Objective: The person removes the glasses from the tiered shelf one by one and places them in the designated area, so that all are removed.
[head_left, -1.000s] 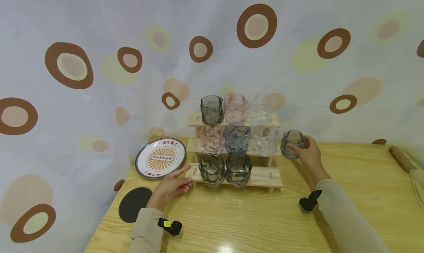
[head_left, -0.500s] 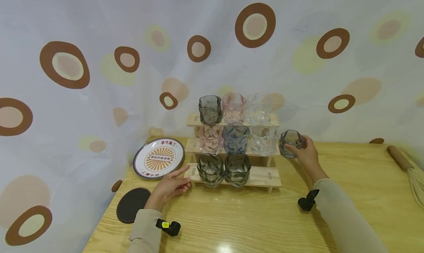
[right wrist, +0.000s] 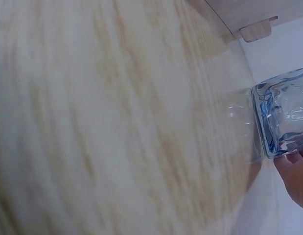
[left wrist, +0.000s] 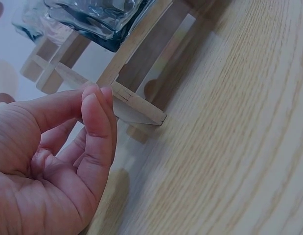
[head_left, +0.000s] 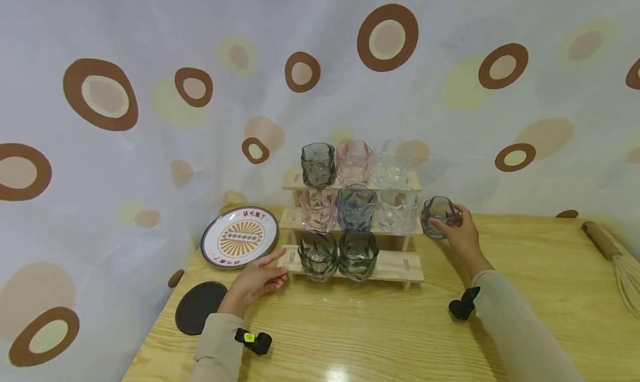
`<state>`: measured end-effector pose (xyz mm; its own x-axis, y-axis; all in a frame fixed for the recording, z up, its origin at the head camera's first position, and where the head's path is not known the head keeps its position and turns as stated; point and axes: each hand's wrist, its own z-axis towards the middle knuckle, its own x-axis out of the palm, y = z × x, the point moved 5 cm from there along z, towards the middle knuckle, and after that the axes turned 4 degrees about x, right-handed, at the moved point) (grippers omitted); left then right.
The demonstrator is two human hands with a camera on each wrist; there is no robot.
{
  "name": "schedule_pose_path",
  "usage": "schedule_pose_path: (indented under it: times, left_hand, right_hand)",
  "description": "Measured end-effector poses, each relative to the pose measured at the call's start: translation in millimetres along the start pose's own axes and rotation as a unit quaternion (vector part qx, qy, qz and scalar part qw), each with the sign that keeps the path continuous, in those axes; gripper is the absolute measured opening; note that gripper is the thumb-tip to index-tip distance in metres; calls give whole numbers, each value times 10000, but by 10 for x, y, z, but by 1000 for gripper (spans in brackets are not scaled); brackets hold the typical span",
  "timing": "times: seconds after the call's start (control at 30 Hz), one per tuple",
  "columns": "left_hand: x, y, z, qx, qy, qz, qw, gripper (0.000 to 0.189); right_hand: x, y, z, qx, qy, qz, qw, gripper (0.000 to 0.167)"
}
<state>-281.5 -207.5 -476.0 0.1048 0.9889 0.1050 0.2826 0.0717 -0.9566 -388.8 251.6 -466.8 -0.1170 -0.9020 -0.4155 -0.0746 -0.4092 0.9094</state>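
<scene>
In the head view, a three-tier wooden rack (head_left: pixel 390 265) bears glass cups. My left hand (head_left: pixel 256 282) is at the left end of its lowest tier; in the left wrist view, the thumb and fingers (left wrist: pixel 96 117) pinch that corner. To the right of the rack, my right hand (head_left: pixel 462 235) grips a bluish-grey glass cup (head_left: pixel 435 218) upright by its side. In the right wrist view, the cup (right wrist: pixel 283 115) stands on or just over the table; I cannot tell which. Two dark grey cups (head_left: pixel 318 257) occupy the lowest tier, left and middle.
Pink, blue, grey and clear cups (head_left: pixel 357 209) fill the upper tiers. A patterned plate (head_left: pixel 240 237) and a black round coaster (head_left: pixel 201 307) lie left of the rack. A whisk (head_left: pixel 607 249) lies at the far right. A patterned curtain (head_left: pixel 320 115) hangs behind the table (head_left: pixel 350 326).
The head view shifts slightly. Both hands, the held cup and the rack keep nearly the same places relative to one another.
</scene>
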Motion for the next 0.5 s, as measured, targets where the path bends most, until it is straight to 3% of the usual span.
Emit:
schedule_pose_path:
  times: [0.3, 0.5]
  left_hand:
    - [9, 0, 8, -18, 37, -11, 10000, 59]
    - [-13, 5, 5, -14, -57, 24, 10000, 58]
  right_hand:
    - [-28, -41, -38, 32, 184, 241, 9995, 104]
    - [-92, 17, -68, -51, 89, 172, 9998, 103]
